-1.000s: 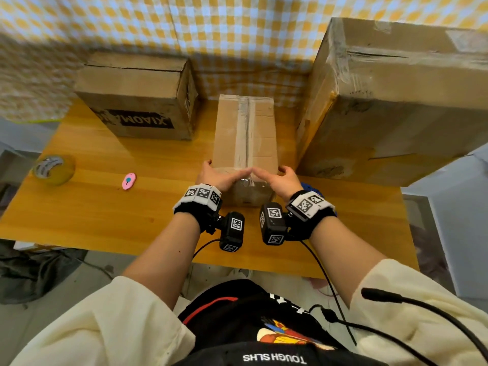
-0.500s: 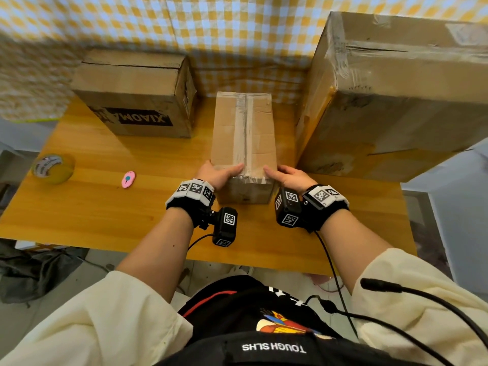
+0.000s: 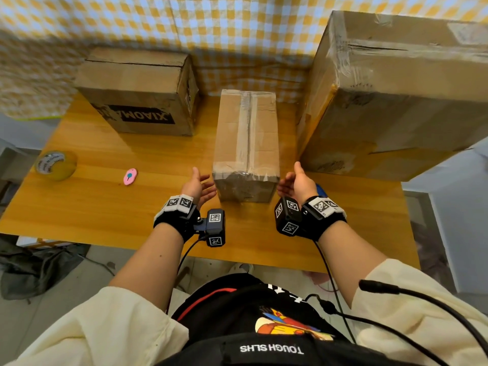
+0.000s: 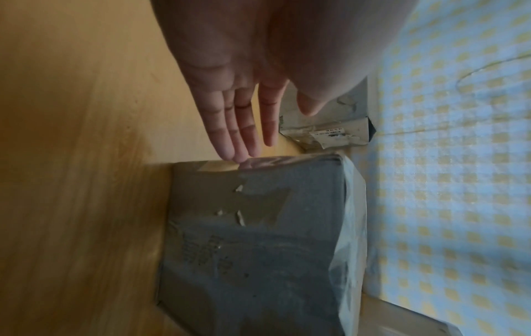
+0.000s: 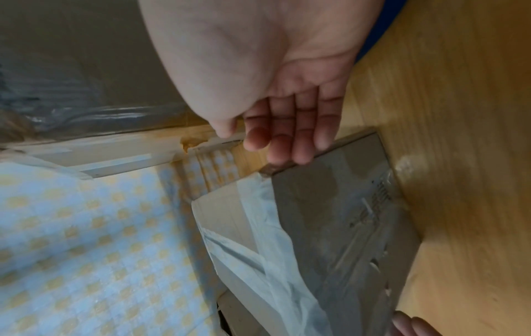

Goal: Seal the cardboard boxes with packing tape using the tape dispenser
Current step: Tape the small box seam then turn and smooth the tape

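left hand [image 3: 197, 186]: flat, fingers straight, holding nothing | right hand [image 3: 295, 184]: same | both flanking narrow taped brown cardboard box [image 3: 247, 143] | wooden surface [image 3: 105, 207]

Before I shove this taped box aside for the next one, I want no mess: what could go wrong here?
The middle box sits close to the big box, so a push could jam them together. The tape at its near end looks wrinkled and may peel. Both the left hand and the right hand are open beside it, and something blue lies behind the right wrist, where it could get knocked.
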